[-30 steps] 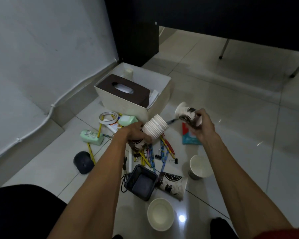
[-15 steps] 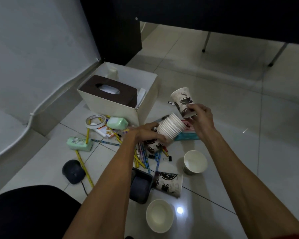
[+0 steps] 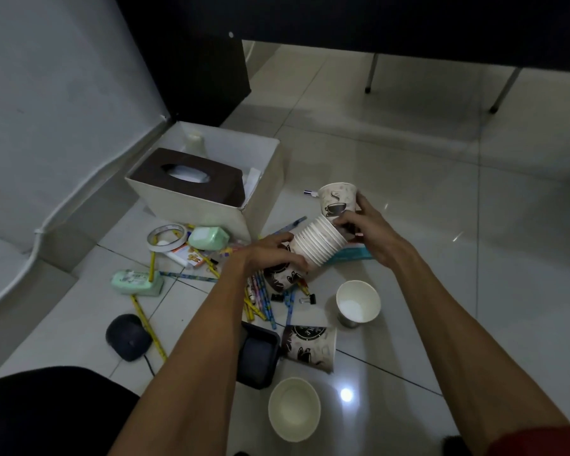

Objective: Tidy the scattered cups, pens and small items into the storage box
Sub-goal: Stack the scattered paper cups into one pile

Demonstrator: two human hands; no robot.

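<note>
Gripping the lower end of a tilted stack of paper cups (image 3: 316, 245) with the left hand (image 3: 270, 255), fingers curled round it. Holding a single printed cup (image 3: 338, 200) in the right hand (image 3: 372, 232), fingers and thumb wrapped round its lower part, with its base at the open mouth of the stack. Doing both above the floor (image 3: 425, 192), just right of the white storage box (image 3: 185, 205), with a brown tissue box (image 3: 191, 179) lying inside it. Working over a scatter of pens and pencils (image 3: 260, 297), a binder clip (image 3: 308, 299) beside them. Having three loose cups on the tiles nearer the body: an upright cup (image 3: 357, 304), a printed cup on its side (image 3: 310, 345) touching a black tray (image 3: 257, 357), and a white open cup (image 3: 293, 408). Having a tape roll (image 3: 167, 236), two green packs (image 3: 208, 237) and a dark mouse (image 3: 127, 337) off to the left.
</note>
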